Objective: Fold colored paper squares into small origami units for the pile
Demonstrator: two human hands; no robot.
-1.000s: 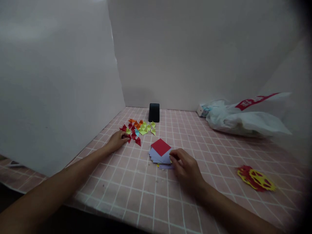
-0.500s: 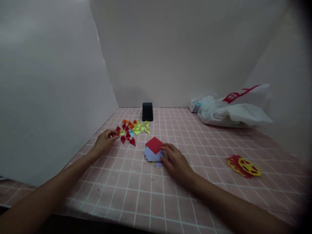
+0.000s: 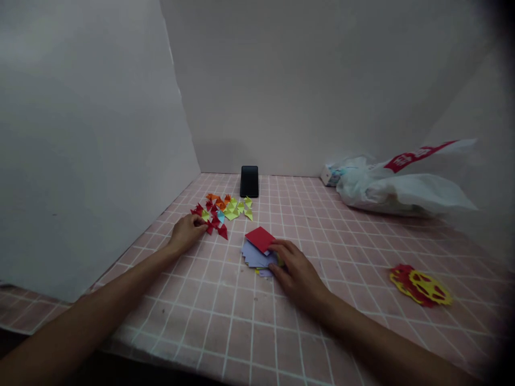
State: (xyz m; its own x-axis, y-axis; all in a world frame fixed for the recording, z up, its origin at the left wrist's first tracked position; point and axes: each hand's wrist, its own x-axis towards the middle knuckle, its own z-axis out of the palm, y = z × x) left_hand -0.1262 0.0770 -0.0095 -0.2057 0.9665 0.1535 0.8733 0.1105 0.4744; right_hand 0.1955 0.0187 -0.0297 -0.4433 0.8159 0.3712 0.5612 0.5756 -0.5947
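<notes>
My left hand (image 3: 188,232) is at the near left edge of a cluster of small folded paper pieces, red, orange, yellow and one light blue. Its thumb and fingertips pinch a red folded paper piece (image 3: 210,227) there. Another red folded piece (image 3: 222,231) lies just right of it. My right hand (image 3: 298,272) has its fingertips closed on the right corner of a red paper square (image 3: 259,238), which sits tilted over a fanned stack of pale lilac paper sheets (image 3: 253,256). The thumb rests by the stack's right edge, and the palm side is hidden.
A black phone-like slab (image 3: 249,181) leans upright at the back. At the back right lie a white plastic bag (image 3: 398,192) and a small box (image 3: 330,174). Red and yellow paper cut-outs (image 3: 422,286) lie on the right of the pink checked tablecloth (image 3: 225,316). White walls enclose the table.
My left hand has moved slightly right, from the cluster's left end to a nearer red piece. The red square has turned and tilted under my right fingertips. The whole view has shifted slightly.
</notes>
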